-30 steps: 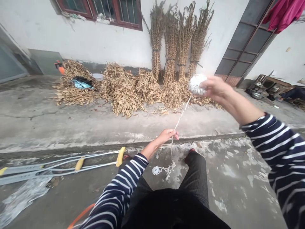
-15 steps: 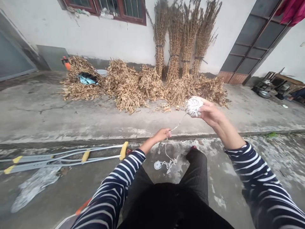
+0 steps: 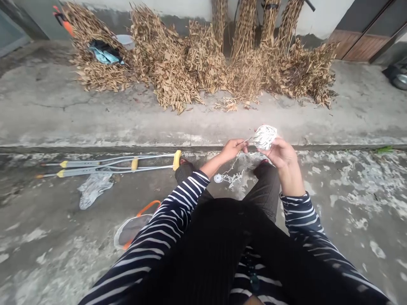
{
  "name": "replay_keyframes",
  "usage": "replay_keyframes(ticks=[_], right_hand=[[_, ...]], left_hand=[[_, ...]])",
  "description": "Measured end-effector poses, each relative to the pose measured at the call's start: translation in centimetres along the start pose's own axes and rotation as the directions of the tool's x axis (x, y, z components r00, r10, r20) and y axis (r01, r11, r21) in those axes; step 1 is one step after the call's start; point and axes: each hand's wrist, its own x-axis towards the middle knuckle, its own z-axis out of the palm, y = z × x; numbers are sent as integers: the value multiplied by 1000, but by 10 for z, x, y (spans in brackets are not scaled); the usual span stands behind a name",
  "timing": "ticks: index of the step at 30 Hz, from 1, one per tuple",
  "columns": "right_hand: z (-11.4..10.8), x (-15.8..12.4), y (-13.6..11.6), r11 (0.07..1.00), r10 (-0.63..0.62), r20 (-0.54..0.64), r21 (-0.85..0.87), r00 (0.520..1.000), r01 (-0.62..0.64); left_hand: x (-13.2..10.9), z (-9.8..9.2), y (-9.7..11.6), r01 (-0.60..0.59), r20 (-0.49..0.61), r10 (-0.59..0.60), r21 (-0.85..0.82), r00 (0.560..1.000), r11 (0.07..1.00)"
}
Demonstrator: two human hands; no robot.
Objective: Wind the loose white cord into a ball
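Far left: crutches (image 3: 135,164), grey with yellow pads, lying on the ground (image 3: 60,220); crumpled clear plastic (image 3: 93,190) just beside them.

Next: small white roll (image 3: 218,178), on the ground, with a slack tangle of cord (image 3: 234,180) beside it. Judged light and prone to knot; better lifted by the roll than by a loop.

Centre, higher up: left hand (image 3: 233,149), thumb and fingers pinched together on a short strand (image 3: 250,140). Strand judged thin and limp, answering to a pull but folding under a push; best taken between thumb and fingertips.

Right of centre: ball of cord (image 3: 266,136), white with dark flecks, held in the air just beside the left hand. Judged light, soft and slightly springy, not fragile; outer turns may slide if squeezed unevenly. Best cupped round its broad side, leaving the strand's exit free.

Far right: right hand (image 3: 282,156), fingers and thumb curled about the ball's right and lower sides, gripping it.
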Motion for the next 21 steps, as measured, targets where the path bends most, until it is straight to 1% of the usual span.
replay_keyframes(ticks=[3, 5, 7, 10, 12, 16, 21], right_hand=[[-1, -3, 5, 999, 15, -24, 36, 1000, -14], [-1, -4, 7, 998, 16, -43, 53, 999, -14], [-3, -3, 9, 998, 26, -52, 55, 998, -23], [-9, -3, 11, 999, 47, -61, 15, 997, -46], [-14, -3, 12, 999, 28, -78, -25, 997, -30], [-19, -2, 14, 998, -15, -127, -58, 992, 8], [-18, -1, 11, 991, -49, -158, -131, 986, 28]], left_hand=[[-9, -7, -8, 77, 87, -81, 48, 993, 996], [-14, -9, -10, 81, 137, -93, 96, 986, 992], [-18, -9, -11, 79, 161, -99, 128, 982, 989], [-23, -9, -12, 90, 201, -124, 173, 972, 981], [-28, -11, -14, 107, 213, -151, 206, 965, 973], [-39, -18, -17, 132, 185, -176, 224, 967, 966], [-49, -25, -22, 159, 211, -188, 149, 959, 976]])
